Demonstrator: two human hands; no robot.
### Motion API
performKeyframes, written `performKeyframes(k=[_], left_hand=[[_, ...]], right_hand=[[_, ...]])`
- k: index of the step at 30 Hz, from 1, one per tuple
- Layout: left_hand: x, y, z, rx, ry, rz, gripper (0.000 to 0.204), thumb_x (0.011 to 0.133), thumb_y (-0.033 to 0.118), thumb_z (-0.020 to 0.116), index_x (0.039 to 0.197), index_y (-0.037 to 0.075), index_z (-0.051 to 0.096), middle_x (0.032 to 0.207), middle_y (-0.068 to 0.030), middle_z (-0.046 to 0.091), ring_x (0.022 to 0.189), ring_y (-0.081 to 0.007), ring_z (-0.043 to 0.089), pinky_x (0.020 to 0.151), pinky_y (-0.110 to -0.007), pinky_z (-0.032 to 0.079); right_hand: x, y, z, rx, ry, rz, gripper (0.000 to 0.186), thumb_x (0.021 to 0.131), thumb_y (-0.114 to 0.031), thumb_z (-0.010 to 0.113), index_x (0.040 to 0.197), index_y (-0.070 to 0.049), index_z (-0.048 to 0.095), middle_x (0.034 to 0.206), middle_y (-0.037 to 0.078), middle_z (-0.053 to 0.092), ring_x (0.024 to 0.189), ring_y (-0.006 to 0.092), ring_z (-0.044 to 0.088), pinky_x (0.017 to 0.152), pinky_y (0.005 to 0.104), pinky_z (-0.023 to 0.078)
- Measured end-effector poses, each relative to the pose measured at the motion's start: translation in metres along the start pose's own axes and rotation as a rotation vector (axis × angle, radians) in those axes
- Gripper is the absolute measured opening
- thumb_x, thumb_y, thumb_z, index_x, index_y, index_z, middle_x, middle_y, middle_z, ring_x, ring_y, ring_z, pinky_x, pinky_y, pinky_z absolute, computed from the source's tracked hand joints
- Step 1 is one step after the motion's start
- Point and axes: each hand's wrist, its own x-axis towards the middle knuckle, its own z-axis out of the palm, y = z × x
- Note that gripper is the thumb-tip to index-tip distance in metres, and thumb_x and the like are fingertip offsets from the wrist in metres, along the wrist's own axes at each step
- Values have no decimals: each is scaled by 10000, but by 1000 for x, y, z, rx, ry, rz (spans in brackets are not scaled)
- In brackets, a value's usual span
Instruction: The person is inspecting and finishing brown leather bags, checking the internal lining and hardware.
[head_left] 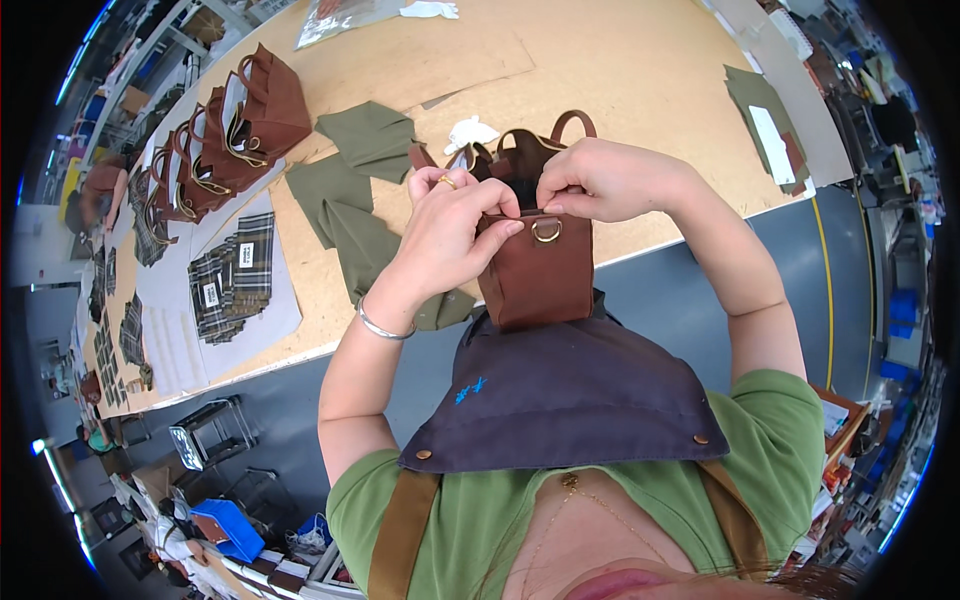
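Observation:
A small brown handbag (540, 270) stands at the table's near edge, its end with a gold D-ring facing me. Two handles rise at its far side, and the dark inside shows through the unfastened top. My left hand (455, 225) pinches the top edge of that end between thumb and fingers, left of the D-ring. On the right of the same edge, my right hand (610, 182) also pinches the rim, fingertips close to the left hand's. Whether a zipper end or only the rim lies between the fingers is hidden.
Olive fabric pieces (365, 190) lie left of the bag, a crumpled white cloth (472, 132) behind it. Several finished-looking brown handbags (265, 105) stand in a row at the far left, near plaid fabric pieces (235, 270). More olive fabric (752, 110) lies at the right table edge.

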Motion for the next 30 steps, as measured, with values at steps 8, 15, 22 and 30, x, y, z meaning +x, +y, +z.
performKeyframes(k=[8,15,22,30], left_hand=[[-4,2,3,-157,-23,117,109,804,181,756,787,152,652,699,47,589,814,-167,516,908,-383,263],[-12,-5,5,-129,45,-59,102,824,178,746,799,156,650,719,42,602,817,-163,516,877,-371,259],[-15,-12,5,-104,99,-32,67,854,222,730,897,172,741,653,27,615,792,-149,523,860,-368,260],[-18,-16,5,2,53,-20,103,875,231,708,822,150,742,711,37,652,781,-159,493,854,-373,251]], right_hand=[[9,7,8,-73,-22,-41,77,851,-67,651,896,-14,683,799,106,648,725,284,628,662,377,485],[4,3,5,44,63,-152,99,856,-51,621,916,-14,690,781,102,623,721,276,615,667,381,481],[2,-1,2,101,14,-88,117,872,-43,620,952,-10,699,775,106,613,733,265,616,668,371,480],[2,3,16,-23,74,-107,98,896,-103,613,930,-34,674,812,104,624,777,303,615,699,393,481]])
